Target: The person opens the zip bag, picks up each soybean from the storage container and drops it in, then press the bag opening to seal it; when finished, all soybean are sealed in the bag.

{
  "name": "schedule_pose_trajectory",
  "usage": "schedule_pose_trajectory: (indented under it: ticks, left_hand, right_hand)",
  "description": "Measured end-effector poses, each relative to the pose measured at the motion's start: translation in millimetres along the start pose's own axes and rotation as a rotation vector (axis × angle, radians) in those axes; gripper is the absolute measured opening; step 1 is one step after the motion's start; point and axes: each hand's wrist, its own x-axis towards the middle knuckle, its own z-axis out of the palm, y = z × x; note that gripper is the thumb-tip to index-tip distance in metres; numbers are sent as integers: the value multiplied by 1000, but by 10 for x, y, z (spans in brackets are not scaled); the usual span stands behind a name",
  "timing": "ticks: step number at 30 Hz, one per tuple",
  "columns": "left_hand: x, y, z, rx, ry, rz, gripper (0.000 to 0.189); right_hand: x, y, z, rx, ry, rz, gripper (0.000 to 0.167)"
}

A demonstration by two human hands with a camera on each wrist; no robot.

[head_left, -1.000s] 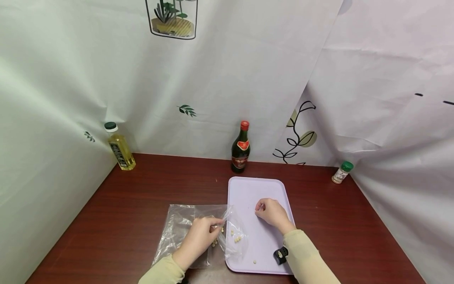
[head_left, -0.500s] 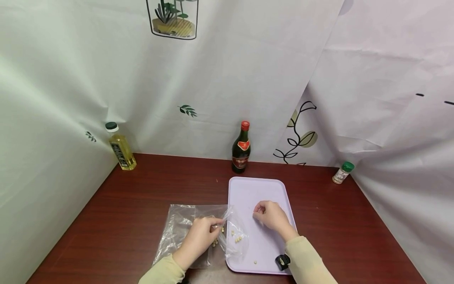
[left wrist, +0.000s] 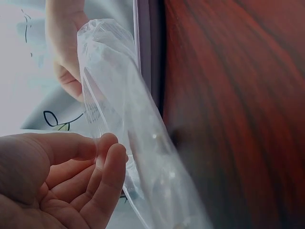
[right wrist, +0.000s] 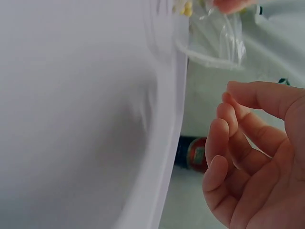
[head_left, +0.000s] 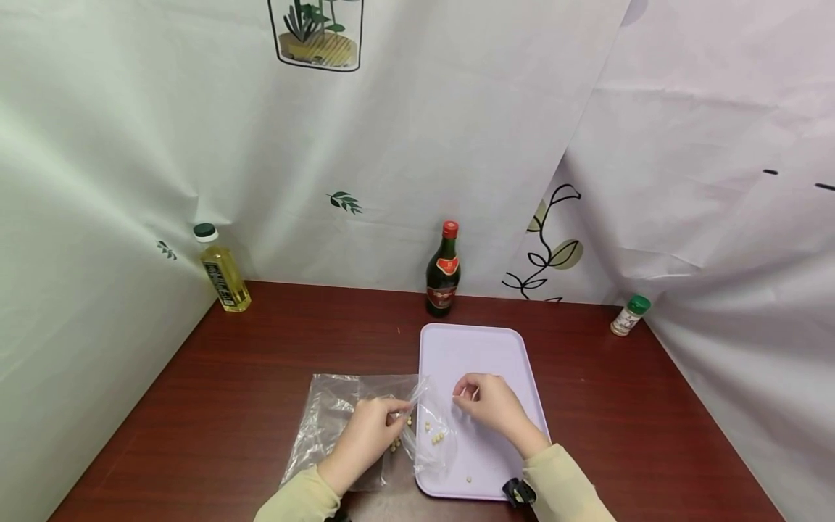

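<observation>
My left hand [head_left: 368, 433] pinches the mouth edge of a clear plastic bag [head_left: 326, 406] between thumb and fingertips. The bag lies flat on the table, and its mouth overlaps the left rim of a lilac tray [head_left: 470, 344]. Several pale yellow beans [head_left: 437, 438] show in and around the bag's mouth; one separate bean [head_left: 468, 479] lies near the tray's front edge. Over the tray, to the right of the bag, is my right hand [head_left: 492, 406]. Its thumb and fingertips [right wrist: 233, 90] come together; whether a bean sits between them is hidden.
A dark green bottle with a red cap [head_left: 443, 272] stands behind the tray. At the back left is a bottle of yellow oil [head_left: 225, 275], and a green-capped shaker [head_left: 629, 316] is at the back right. White patterned cloth [head_left: 391, 130] walls the table [head_left: 293, 326].
My right hand has shifted left over the tray and come nearer to the bag, its fingertips still together. The left hand and bag have stayed in place.
</observation>
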Motion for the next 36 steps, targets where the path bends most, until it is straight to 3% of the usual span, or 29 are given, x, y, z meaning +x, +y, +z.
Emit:
schedule_pose_trajectory:
  ticks: [13, 36]
  left_hand:
    - [-7, 22, -19, -17, -11, 1, 18]
    - [-15, -5, -23, 11, -1, -3, 17]
  right_hand:
    - [-83, -146, 88, 23, -75, -117, 8]
    - [-176, -104, 46, 34, -59, -77, 8]
